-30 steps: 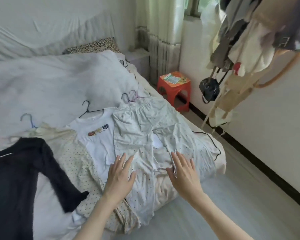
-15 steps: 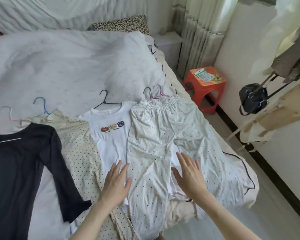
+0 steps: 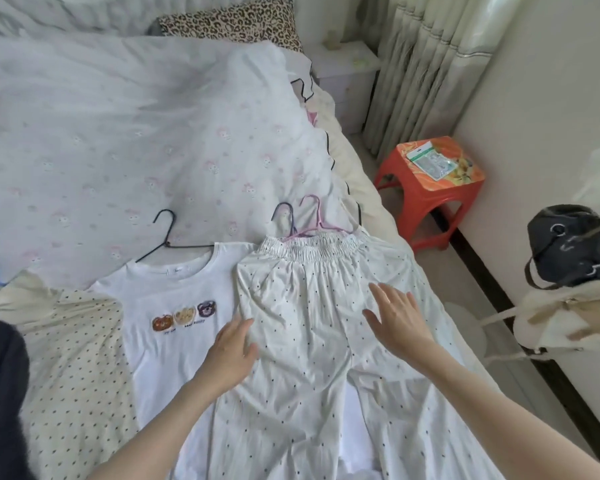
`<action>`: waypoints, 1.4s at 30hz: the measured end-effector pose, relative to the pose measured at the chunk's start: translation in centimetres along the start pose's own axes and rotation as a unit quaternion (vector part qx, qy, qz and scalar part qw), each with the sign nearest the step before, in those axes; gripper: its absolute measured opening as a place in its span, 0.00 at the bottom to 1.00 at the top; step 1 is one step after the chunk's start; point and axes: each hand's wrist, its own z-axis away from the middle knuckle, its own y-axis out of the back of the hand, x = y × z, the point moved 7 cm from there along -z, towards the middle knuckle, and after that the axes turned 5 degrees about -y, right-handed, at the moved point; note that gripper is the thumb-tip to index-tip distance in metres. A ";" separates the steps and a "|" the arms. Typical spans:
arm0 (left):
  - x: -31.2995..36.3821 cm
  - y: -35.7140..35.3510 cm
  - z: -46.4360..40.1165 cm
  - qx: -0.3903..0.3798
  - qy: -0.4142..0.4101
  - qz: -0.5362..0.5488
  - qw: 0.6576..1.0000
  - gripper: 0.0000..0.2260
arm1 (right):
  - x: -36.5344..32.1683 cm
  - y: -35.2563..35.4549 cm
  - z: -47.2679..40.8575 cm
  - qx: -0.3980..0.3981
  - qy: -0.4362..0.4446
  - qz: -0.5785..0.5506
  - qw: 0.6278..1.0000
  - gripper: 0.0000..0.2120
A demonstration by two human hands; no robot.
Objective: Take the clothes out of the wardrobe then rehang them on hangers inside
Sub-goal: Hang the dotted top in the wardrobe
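Your left hand (image 3: 231, 351) lies flat on the dotted trousers (image 3: 312, 341) at their left edge, fingers straight and close together, gripping nothing. Your right hand (image 3: 397, 315) is over the right leg with its fingers spread and straight; whether it presses the cloth or just hovers, I can't tell. The trousers lie smoothed out on the bed (image 3: 118, 133), elastic waistband up top, with a pink hanger (image 3: 317, 220) and a dark one poking out above it. Beside them, touching, the white T-shirt (image 3: 174, 306) with three bears already sits on a black hanger (image 3: 168, 239). Left of that lies a cream dotted garment (image 3: 73, 358), and a black one (image 3: 0, 393) at the edge. So by my read, the clothes are out and mostly back on hangers. What's left is the carrying: nothing here is back in the wardrobe yet, and the wardrobe itself isn't in view.
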 end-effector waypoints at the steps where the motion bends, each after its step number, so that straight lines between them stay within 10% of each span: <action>1: -1.0 0.1 -1.9 0.000 0.022 0.025 0.999 0.23 | 0.5 -0.3 -2.1 -0.004 -0.007 0.006 1.000 0.26; 17: -3.9 0.3 -24.4 0.096 -0.018 -0.098 0.990 0.32 | 5.9 -7.7 -23.2 0.035 -0.092 -0.101 0.990 0.23; 21: -4.4 1.3 -24.4 0.177 0.007 -0.025 0.984 0.18 | 6.0 -8.4 -24.5 0.046 -0.094 -0.061 0.993 0.15; 33: -1.8 4.1 -12.1 0.122 -0.030 0.089 0.988 0.16 | 5.1 0.6 -10.2 0.200 0.042 -0.080 0.976 0.13; 42: 3.5 3.4 0.5 0.079 -0.092 0.109 0.987 0.11 | 7.8 4.0 6.7 0.072 -0.047 -0.166 0.982 0.19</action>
